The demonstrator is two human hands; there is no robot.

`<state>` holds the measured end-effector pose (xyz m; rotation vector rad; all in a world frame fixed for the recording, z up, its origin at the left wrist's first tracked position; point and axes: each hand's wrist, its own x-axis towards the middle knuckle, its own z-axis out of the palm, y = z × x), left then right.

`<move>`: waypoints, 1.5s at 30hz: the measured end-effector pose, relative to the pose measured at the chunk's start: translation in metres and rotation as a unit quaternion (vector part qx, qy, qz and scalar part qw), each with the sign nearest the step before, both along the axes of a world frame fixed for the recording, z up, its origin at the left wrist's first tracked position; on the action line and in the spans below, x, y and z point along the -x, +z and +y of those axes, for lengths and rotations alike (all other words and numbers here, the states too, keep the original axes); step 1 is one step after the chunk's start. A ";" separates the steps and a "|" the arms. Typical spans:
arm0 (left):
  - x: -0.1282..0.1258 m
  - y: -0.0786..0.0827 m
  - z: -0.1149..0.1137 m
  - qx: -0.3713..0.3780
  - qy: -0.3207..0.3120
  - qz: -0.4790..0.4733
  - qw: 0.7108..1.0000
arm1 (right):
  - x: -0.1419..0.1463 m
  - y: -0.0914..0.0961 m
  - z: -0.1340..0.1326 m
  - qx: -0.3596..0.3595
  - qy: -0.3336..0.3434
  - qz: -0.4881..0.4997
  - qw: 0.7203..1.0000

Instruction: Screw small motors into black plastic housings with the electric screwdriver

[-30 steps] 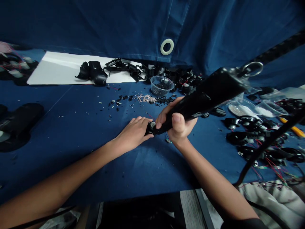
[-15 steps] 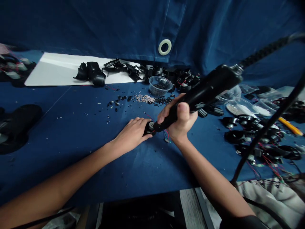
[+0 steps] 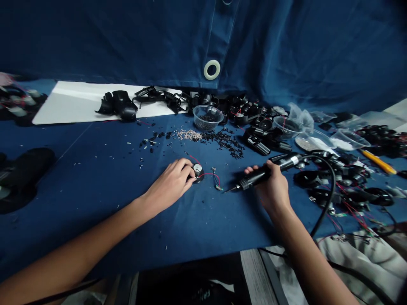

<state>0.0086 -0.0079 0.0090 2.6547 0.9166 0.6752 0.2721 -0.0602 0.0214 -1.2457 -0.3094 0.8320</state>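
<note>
My left hand (image 3: 173,180) is closed around the edge of a small motor in a round black housing (image 3: 197,170), pressed against the blue cloth. The silver face of the motor points up. Red wires (image 3: 210,174) run from it to a small green circuit board (image 3: 218,187) lying on the cloth. My right hand (image 3: 273,184) grips a black electric screwdriver (image 3: 256,178), held low to the right of the motor. Its thin bit points left, close to the circuit board and apart from the motor. A black cord leaves its rear end.
Behind the hands stand a clear bowl of dark screws (image 3: 208,118), a pile of small screws (image 3: 189,134) and scattered black bits (image 3: 227,144). Black housings (image 3: 122,106) lie on a white board (image 3: 73,101). At right are wired motor parts (image 3: 352,186) and a yellow-handled tool (image 3: 378,162).
My right hand has brought the electric screwdriver away from the motor, down and to the right, and its body now lies nearly level. My left hand stays on the motor.
</note>
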 end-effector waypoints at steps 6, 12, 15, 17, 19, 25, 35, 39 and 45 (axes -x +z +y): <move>0.000 0.003 0.002 0.035 -0.007 -0.018 0.999 | -0.015 -0.003 -0.009 0.137 0.119 -0.113 0.977; 0.011 0.006 0.011 0.056 0.000 -0.003 0.998 | -0.025 -0.001 -0.014 0.287 0.234 -0.292 0.882; 0.021 0.012 0.019 0.091 -0.010 -0.004 0.996 | -0.029 0.000 -0.013 0.330 0.281 -0.345 0.833; 0.027 0.019 0.031 0.113 -0.012 -0.012 0.993 | -0.030 0.003 -0.013 0.364 0.294 -0.368 0.804; 0.029 0.026 0.053 0.114 0.010 -0.025 0.993 | -0.027 0.009 -0.016 0.392 0.297 -0.411 0.768; 0.008 0.032 0.173 -0.004 0.128 0.029 0.991 | 0.015 0.030 -0.013 0.224 0.341 -0.631 0.660; -0.039 -0.010 0.289 0.028 0.241 0.011 0.970 | 0.033 0.021 0.014 0.107 0.443 -0.741 0.494; -0.045 -0.012 0.298 0.018 0.267 -0.038 0.963 | 0.035 0.023 0.021 0.102 0.475 -0.698 0.526; -0.041 0.011 0.301 0.038 0.330 -0.284 0.899 | 0.041 0.017 0.042 0.114 0.345 -0.792 0.490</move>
